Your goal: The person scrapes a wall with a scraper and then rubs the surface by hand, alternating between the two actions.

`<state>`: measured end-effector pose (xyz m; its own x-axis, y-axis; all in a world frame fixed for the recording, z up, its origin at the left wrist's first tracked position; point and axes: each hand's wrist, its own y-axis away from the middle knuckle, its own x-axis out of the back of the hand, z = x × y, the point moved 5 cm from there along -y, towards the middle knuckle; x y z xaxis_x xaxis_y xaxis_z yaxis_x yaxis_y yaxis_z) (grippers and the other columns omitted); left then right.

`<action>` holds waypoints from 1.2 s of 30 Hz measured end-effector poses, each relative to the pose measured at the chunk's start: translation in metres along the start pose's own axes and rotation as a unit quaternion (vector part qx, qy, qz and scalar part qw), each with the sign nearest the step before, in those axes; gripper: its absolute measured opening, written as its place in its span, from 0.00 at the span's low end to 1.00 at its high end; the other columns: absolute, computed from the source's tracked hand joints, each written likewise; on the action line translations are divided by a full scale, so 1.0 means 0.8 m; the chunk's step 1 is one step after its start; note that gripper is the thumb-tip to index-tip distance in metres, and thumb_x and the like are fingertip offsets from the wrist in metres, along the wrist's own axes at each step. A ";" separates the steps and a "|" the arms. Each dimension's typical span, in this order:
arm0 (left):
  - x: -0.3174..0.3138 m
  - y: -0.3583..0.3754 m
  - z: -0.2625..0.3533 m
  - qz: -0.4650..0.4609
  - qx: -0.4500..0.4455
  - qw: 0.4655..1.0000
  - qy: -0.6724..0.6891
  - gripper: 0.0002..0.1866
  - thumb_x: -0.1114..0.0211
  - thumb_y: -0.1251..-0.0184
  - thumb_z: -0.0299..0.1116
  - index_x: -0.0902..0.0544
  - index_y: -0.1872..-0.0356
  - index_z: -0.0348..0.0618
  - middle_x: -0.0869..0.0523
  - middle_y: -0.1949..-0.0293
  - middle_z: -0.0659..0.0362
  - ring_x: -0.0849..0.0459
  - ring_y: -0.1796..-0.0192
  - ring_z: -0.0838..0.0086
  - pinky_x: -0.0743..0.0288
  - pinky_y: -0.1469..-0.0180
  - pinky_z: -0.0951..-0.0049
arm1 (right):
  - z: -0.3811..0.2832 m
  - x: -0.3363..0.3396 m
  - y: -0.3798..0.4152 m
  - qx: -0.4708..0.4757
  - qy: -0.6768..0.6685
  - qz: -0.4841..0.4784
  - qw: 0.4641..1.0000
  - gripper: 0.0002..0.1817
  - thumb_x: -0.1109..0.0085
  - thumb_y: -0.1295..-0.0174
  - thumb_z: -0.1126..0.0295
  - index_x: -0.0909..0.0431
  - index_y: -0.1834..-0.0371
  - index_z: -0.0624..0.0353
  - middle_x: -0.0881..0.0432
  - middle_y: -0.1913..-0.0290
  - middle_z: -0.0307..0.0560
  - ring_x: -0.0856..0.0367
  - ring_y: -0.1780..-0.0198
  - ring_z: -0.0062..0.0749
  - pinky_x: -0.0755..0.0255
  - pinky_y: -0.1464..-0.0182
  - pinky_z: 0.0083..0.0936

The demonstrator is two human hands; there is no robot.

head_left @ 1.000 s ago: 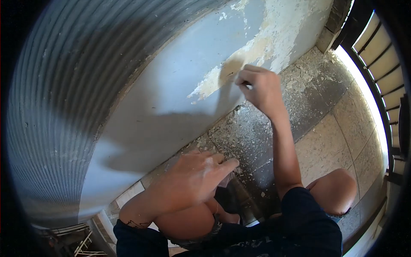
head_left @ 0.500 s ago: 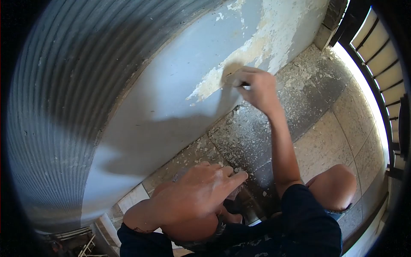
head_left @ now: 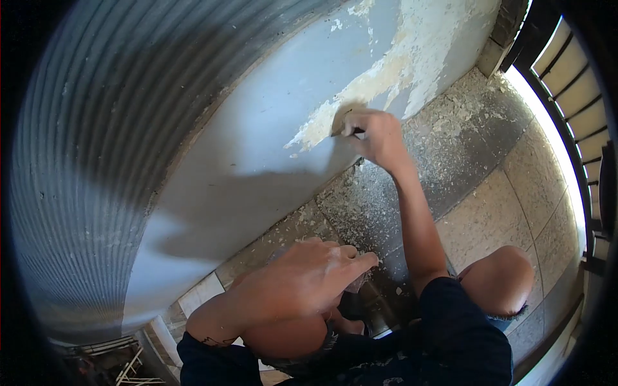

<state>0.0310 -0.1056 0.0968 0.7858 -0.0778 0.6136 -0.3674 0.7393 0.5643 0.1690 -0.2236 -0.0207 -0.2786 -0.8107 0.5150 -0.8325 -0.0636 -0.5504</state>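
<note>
My right hand is closed against the lower wall, at the edge of a peeled patch where the pale layer under the blue-grey paint shows. Its fingers pinch something small and thin that I cannot make out. Curled in front of my bent knee, my left hand has its back towards me and its thumb pointing right. A bit of clear or greyish material shows beneath it, but the palm side is hidden.
Paint flakes litter the dark tiled floor along the wall. Grey ribbed cladding covers the upper wall. A dark barred gate stands at the right, and a wire rack at lower left. My other knee is on the right.
My right hand has moved a little left and down along the edge of the peeled patch. My left hand stays in nearly the same place; the view has shifted slightly.
</note>
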 end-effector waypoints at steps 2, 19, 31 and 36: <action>-0.001 -0.003 -0.003 -0.012 0.007 1.000 0.004 0.28 0.36 0.47 0.27 0.27 0.41 0.39 0.18 0.62 0.50 0.19 0.56 0.53 0.27 0.55 0.56 | -0.008 -0.001 0.003 -0.008 -0.013 -0.045 0.999 0.08 0.33 0.57 0.77 0.16 0.72 0.52 0.16 0.71 0.43 0.17 0.69 0.36 0.24 0.65 0.29; -0.001 -0.002 0.000 0.001 -0.007 1.000 0.009 0.29 0.33 0.51 0.25 0.27 0.42 0.39 0.18 0.65 0.52 0.18 0.59 0.55 0.26 0.57 0.60 | -0.001 0.005 0.010 -0.054 -0.076 0.019 0.995 0.06 0.34 0.56 0.75 0.20 0.75 0.54 0.17 0.69 0.42 0.16 0.70 0.35 0.25 0.67 0.28; 0.000 -0.012 0.006 -0.041 0.029 0.999 -0.005 0.32 0.36 0.53 0.22 0.29 0.40 0.40 0.17 0.58 0.49 0.19 0.51 0.53 0.27 0.50 0.58 | -0.009 0.026 0.007 -0.037 -0.079 0.031 0.996 0.06 0.35 0.57 0.77 0.22 0.75 0.56 0.19 0.71 0.44 0.19 0.71 0.41 0.27 0.68 0.31; -0.003 -0.013 0.006 0.004 0.004 1.000 0.012 0.26 0.36 0.51 0.23 0.27 0.46 0.40 0.17 0.61 0.50 0.17 0.55 0.53 0.25 0.54 0.57 | -0.003 0.030 0.010 -0.072 -0.096 0.030 0.992 0.06 0.36 0.57 0.79 0.23 0.75 0.62 0.20 0.72 0.44 0.19 0.72 0.36 0.28 0.69 0.28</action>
<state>0.0305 -0.1163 0.0919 0.7947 -0.0552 0.6044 -0.3775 0.7349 0.5634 0.1547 -0.2425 -0.0113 -0.2452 -0.9074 0.3412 -0.8806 0.0613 -0.4698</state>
